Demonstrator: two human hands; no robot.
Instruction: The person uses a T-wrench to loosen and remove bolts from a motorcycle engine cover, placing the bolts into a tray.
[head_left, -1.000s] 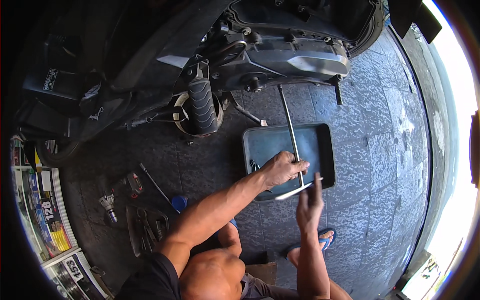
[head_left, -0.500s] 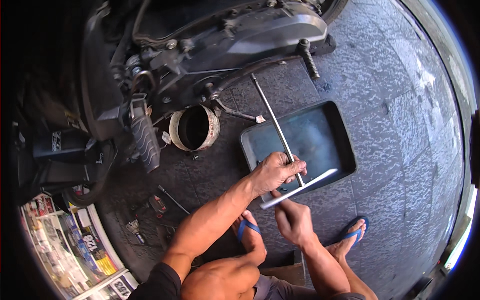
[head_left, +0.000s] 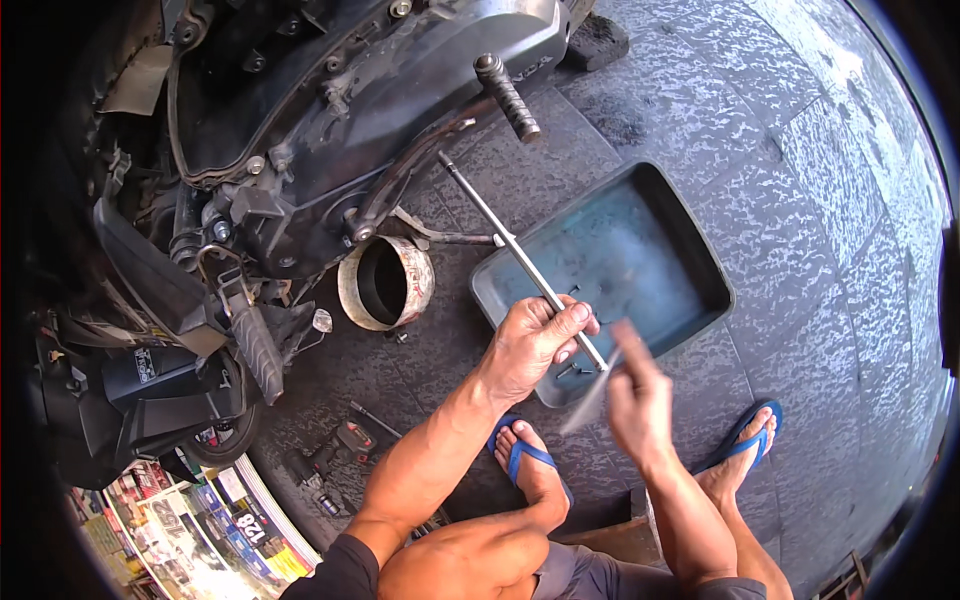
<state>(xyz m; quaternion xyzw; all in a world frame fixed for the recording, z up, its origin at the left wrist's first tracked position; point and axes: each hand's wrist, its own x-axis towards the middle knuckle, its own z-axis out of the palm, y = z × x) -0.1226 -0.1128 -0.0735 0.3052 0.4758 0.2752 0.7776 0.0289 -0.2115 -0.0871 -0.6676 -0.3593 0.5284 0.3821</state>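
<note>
My left hand (head_left: pixel 535 345) is closed round the shaft of a long T-handle wrench (head_left: pixel 505 240). The wrench slants up and away to the left; its far tip shows against the floor beside the motorcycle's underside. Its crossbar, at the near end, is smeared by motion. Close to that bar is my right hand (head_left: pixel 642 405), a finger reaching upward, blurred; whether it grips the bar I cannot tell. Beneath the wrench lies a dark rectangular tray (head_left: pixel 722 270) with a bluish inside. Several small bolts (head_left: pixel 568 369) lie in it, partly hidden by my left hand.
A motorcycle (head_left: pixel 400 85) fills the upper left, its kick-start pedal (head_left: pixel 510 100) jutting over the floor. A round, stained container (head_left: pixel 418 285) stands under it. A power drill (head_left: pixel 335 450) and a metal rod (head_left: pixel 375 418) lie left of my feet. Stickered shelving (head_left: pixel 230 510) stands at lower left.
The view has shifted, and the motorcycle appears further left. The wrench's crossbar has turned, and my right hand has moved from below the bar to its right side. My left hand keeps its hold.
</note>
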